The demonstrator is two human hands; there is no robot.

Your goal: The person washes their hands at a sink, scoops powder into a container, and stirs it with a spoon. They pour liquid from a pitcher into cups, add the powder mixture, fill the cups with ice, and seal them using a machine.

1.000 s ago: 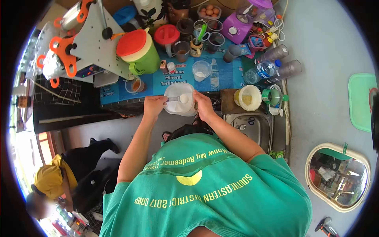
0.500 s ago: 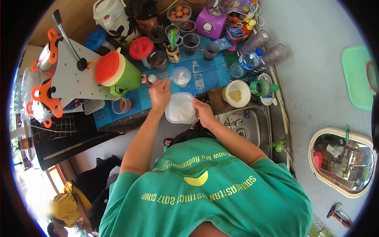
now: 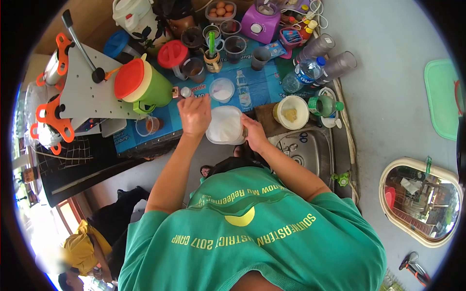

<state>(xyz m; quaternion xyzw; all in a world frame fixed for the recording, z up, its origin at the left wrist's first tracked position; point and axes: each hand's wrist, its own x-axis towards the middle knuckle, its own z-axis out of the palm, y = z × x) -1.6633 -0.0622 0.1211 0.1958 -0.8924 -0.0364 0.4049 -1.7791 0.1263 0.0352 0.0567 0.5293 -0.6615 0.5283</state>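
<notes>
White tub (image 3: 224,125) sits between left hand (image 3: 194,115) and right hand (image 3: 254,137).

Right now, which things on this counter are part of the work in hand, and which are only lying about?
In use:
left hand
right hand
white tub
small cup of white powder

Lying about:
green jug
egg box
purple blender
water bottle
sink

shirt: green tee | print: yellow lettering, perhaps camp text | arms: bare
</notes>
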